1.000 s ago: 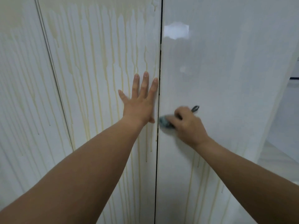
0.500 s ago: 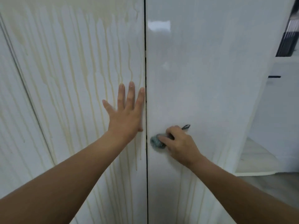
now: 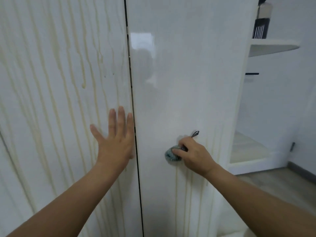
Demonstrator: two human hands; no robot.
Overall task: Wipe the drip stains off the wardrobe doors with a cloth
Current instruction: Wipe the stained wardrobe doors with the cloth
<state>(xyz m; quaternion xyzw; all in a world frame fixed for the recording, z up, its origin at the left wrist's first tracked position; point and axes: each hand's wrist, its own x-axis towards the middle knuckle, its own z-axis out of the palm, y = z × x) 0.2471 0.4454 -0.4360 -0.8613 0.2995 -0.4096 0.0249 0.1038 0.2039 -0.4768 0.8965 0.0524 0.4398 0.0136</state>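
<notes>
The glossy left door (image 3: 56,103) is streaked with drips (image 3: 83,79); the left hand (image 3: 116,142) is spread flat on it. Lower centre, the cloth (image 3: 170,154) is gripped by the right hand (image 3: 194,155) against the right door (image 3: 188,74). A shelf (image 3: 273,47) is seen upper right.

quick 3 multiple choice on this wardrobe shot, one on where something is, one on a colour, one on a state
1. Where is the cloth? A on a table; B against the right door; C in a bucket.
2. What colour are the drip stains? A pale yellow; B red; C black.
3. How is the left hand? A curled round the cloth; B hanging idle; C flat on the left door, fingers straight.

Answers: 1 B, the right hand grips it against that door. 2 A, yellowish streaks run down both doors. 3 C, its palm lies on the door with the fingers spread upward.
</notes>
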